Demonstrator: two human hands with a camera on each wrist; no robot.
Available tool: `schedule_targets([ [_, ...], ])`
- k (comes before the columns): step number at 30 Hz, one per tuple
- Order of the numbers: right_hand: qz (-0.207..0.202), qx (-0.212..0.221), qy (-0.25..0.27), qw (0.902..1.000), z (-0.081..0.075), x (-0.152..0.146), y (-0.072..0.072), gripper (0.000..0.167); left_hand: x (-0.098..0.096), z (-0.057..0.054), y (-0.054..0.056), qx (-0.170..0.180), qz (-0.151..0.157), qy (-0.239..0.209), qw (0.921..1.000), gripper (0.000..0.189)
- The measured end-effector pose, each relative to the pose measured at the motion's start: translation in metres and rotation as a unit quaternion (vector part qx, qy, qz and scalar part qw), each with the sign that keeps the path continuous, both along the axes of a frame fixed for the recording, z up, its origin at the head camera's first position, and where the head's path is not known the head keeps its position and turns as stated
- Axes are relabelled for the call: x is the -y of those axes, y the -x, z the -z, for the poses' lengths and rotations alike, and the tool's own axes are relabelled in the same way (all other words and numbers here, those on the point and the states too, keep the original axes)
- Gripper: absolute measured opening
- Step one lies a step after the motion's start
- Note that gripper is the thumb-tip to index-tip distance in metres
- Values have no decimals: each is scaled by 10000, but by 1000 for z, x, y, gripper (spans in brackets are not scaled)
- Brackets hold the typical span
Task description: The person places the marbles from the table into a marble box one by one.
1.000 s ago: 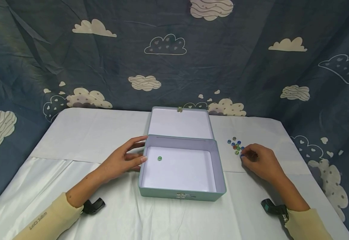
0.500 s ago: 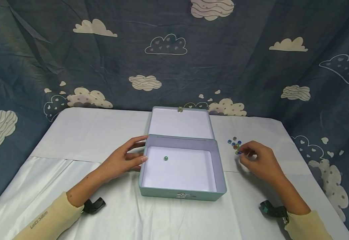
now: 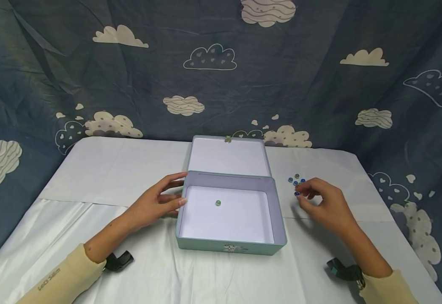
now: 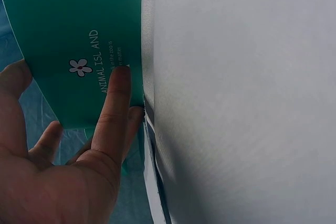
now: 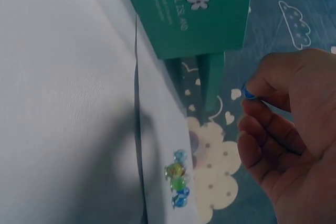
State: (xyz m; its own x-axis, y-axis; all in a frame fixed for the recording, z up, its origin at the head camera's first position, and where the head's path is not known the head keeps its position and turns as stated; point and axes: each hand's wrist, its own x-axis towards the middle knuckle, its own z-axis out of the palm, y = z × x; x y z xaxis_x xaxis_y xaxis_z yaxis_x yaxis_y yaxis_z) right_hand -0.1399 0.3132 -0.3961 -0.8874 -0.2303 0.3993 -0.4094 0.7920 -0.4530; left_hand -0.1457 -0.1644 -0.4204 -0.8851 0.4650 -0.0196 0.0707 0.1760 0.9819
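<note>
A green tin box [image 3: 205,243] stands on the white cloth, its hinged lid [image 3: 228,157] folded back. Inside, a green marble [image 3: 218,203] lies on the white floor of the box. My left hand [image 3: 154,202] rests against the left wall, fingers fairly straight, with the thumb at the rim. Right of the box, my right hand [image 3: 327,202] pinches a blue marble [image 5: 249,93] between thumb and index finger, above the cloth. Just beyond those fingertips sits a cluster of loose marbles [image 5: 178,183], blue, green and yellowish; my fingers partly cover it in the head view.
White cloth [image 3: 103,169] covers the table, with a fold line running across it. Behind the far edge hangs a dark blue curtain [image 3: 213,84] with cloud prints. A black wrist camera [image 3: 119,261] is worn on the left wrist, another [image 3: 344,270] on the right.
My right hand has lifted the blue marble and shifted left with it, over the cluster's near edge. The green marble has rolled rightward inside the box. My left hand stays put.
</note>
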Motion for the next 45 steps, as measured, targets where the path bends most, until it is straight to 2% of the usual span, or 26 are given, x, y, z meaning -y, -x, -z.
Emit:
schedule_targets([
  [12, -322, -252, 190, 9990, -9, 16, -10, 31, 1, 1, 0, 65, -5, -22, 10000, 77],
  [22, -465, -180, 356, 9981, -15, 29, -18, 33, 1, 3, 1, -7, -29, 22, 10000, 77],
  [37, -713, -184, 557, 9957, -14, 42, -26, 36, 1, 2, 1, -14, -2, 33, 10000, 77],
  [45, -1070, -280, 621, 9919, -11, 42, -23, 35, 1, 1, 1, 27, -30, 30, 10000, 76],
])
